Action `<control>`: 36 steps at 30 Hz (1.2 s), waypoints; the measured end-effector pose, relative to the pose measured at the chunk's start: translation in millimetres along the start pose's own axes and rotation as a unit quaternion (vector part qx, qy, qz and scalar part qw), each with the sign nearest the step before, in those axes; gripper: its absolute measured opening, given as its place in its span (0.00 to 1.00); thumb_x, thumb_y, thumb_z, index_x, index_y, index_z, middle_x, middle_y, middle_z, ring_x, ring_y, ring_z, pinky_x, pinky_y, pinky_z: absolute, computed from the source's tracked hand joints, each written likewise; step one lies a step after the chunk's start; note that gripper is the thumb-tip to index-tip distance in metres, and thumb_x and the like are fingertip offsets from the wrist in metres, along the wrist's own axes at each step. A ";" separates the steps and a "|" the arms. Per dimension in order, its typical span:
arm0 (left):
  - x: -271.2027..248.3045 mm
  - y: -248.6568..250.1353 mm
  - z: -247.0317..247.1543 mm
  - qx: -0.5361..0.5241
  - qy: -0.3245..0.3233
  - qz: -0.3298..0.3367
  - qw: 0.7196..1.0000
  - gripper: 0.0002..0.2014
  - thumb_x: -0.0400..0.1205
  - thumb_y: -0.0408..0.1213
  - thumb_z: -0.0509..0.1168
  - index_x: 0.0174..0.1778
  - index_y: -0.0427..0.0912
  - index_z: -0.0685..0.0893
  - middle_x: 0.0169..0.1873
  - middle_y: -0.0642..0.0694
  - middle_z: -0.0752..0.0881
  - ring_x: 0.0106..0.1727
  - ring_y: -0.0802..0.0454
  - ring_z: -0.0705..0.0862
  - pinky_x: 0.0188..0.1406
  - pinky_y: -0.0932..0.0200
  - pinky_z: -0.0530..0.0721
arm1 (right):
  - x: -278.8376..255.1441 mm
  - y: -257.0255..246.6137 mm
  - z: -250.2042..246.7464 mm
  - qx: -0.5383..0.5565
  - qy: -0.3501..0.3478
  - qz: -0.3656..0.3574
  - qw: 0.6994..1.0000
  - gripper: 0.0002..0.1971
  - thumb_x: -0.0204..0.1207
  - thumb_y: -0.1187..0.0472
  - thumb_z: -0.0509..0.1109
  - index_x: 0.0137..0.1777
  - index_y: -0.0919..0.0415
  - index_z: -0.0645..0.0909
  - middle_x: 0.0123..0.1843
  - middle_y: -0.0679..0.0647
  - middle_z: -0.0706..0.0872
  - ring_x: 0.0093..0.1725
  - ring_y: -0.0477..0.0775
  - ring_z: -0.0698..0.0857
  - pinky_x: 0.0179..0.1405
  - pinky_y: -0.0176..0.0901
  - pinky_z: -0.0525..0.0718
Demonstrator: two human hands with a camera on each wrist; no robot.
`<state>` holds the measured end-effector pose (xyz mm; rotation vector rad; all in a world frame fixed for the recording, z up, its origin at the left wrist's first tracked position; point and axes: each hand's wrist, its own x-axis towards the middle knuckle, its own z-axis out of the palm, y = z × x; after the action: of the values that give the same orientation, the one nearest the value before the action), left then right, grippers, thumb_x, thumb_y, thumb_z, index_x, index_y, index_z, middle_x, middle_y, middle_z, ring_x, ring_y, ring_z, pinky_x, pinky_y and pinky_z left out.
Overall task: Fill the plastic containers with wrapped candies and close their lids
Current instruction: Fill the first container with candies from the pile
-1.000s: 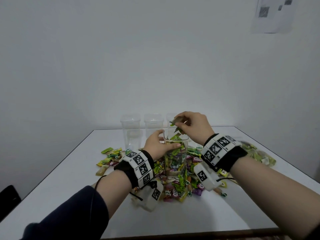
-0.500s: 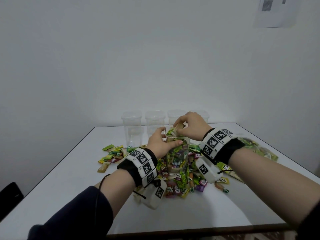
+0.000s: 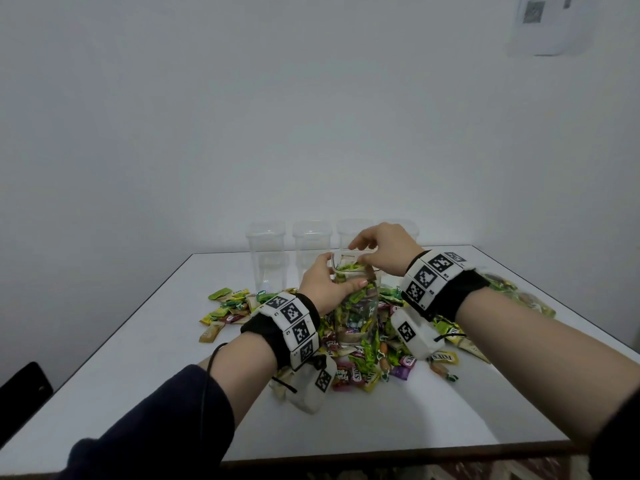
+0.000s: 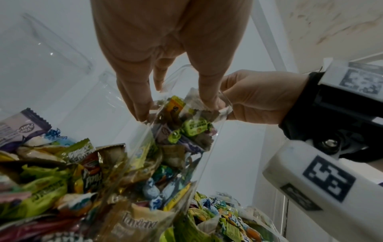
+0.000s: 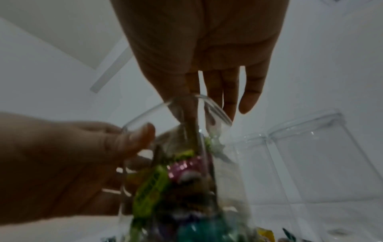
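Note:
A clear plastic container [image 3: 356, 317], nearly full of wrapped candies, stands in a heap of loose candies [image 3: 374, 362] on the white table [image 3: 138, 393]. My left hand [image 3: 325, 289] grips its upper wall, thumb on the near side. In the left wrist view the fingers [image 4: 140, 108] lie along the rim. My right hand [image 3: 377, 254] hovers over the mouth. The right wrist view shows my right hand [image 5: 207, 106] with thumb and forefinger down in the container [image 5: 186, 180] on the top candies, the other fingers straight beyond the rim. No lid is visible.
Several empty clear containers [image 3: 266, 258] stand in a row behind, near the table's far edge. A clear bag of candies [image 3: 519, 296] lies at the right. A dark chair [image 3: 20, 393] sits beyond the left edge. Bare tabletop lies in front of the heap.
My right hand came down from above the container, where it held green candies, onto its mouth. The left hand kept its grip on the container.

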<state>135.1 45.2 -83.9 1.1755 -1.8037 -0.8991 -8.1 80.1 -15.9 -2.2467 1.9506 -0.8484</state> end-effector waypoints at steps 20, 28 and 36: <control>-29.8 -6.3 -60.3 0.235 -0.137 -0.017 0.962 0.40 0.73 0.49 0.75 0.79 0.47 0.66 0.75 0.43 0.73 0.73 0.48 0.73 0.71 0.55 0.72 | -59.3 32.1 -25.3 0.056 0.060 0.032 0.996 0.07 0.74 0.63 0.71 0.44 0.49 0.87 0.42 0.49 0.88 0.41 0.40 0.82 0.36 0.20 0.72; -89.9 -52.6 -108.1 0.453 -0.322 0.014 0.831 0.33 0.85 0.56 0.55 0.83 0.58 0.49 0.84 0.50 0.39 0.84 0.51 0.40 0.80 0.51 0.43 | -126.7 69.4 -29.3 -0.034 -0.117 0.066 0.990 0.08 0.74 0.54 0.73 0.51 0.40 0.84 0.45 0.35 0.86 0.44 0.34 0.83 0.41 0.24 0.75; -101.0 -64.7 -102.1 0.503 -0.395 -0.031 0.768 0.39 0.86 0.59 0.47 0.82 0.44 0.33 0.81 0.46 0.31 0.81 0.46 0.28 0.80 0.52 0.36 | -144.4 84.9 0.0 -0.149 -0.379 0.100 0.908 0.47 0.73 0.31 0.63 0.84 0.51 0.45 0.84 0.48 0.58 0.81 0.49 0.61 0.78 0.41 0.59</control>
<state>276.7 105.0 -118.6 1.6054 -3.1858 -0.4025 -92.6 196.8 -101.4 -1.9877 1.9110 0.3464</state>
